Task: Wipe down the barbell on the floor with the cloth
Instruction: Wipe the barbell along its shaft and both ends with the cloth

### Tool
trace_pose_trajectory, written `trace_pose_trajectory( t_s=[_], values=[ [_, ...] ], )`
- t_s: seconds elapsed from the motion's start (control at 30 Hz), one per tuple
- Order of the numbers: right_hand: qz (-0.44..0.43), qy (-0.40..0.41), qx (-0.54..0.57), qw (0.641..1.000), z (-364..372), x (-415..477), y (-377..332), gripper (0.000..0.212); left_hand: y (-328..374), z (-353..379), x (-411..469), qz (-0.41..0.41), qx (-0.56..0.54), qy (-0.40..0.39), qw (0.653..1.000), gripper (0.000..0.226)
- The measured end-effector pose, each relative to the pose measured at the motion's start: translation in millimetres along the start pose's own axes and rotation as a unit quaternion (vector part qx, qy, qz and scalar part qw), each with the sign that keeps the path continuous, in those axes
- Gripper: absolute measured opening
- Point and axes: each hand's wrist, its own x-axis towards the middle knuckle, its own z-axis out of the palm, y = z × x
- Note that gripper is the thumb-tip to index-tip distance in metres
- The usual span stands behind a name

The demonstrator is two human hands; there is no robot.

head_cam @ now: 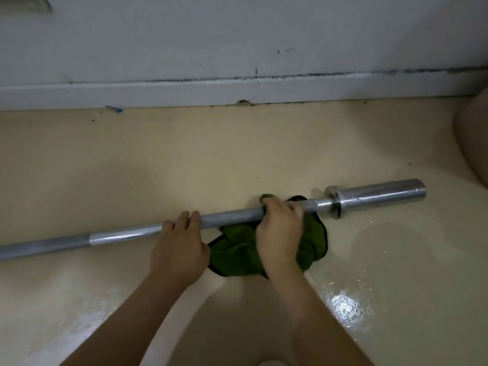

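A long steel barbell (pixel 232 217) lies on the cream floor, running from the left edge up to its thick sleeve (pixel 383 194) at the right. A green cloth (pixel 237 253) with a dark hem is wrapped around the shaft just left of the collar and spreads on the floor below it. My right hand (pixel 278 233) is closed over the cloth and the shaft together. My left hand (pixel 179 249) rests on the bare shaft a little to the left, fingers curled over the top of the bar.
A grey-white wall with a scuffed baseboard (pixel 237 91) runs along the far side of the floor. A rounded pale object (pixel 475 136) sits at the right edge. The floor (pixel 343 307) near me is glossy with a bright reflection.
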Motion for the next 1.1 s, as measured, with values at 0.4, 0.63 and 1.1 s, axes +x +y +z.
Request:
trace_pose_trajectory(
  t_s=[0.4,0.63,1.1],
  values=[
    [-0.112,-0.064,-0.001,0.992,10.5,-17.7,-33.3,0.027,0.0,9.4,-12.4,0.040,-0.072,0.049,0.995,0.063],
    [-0.304,-0.264,-0.044,0.914,8.9,-17.9,-16.2,0.055,3.0,14.9,-30.5,0.003,-0.135,0.028,0.990,0.066],
    [0.282,-0.417,0.616,0.606,-91.6,-54.8,-58.0,0.035,33.8,-53.0,-75.9,-0.188,-0.679,0.085,0.704,0.016]
  ],
)
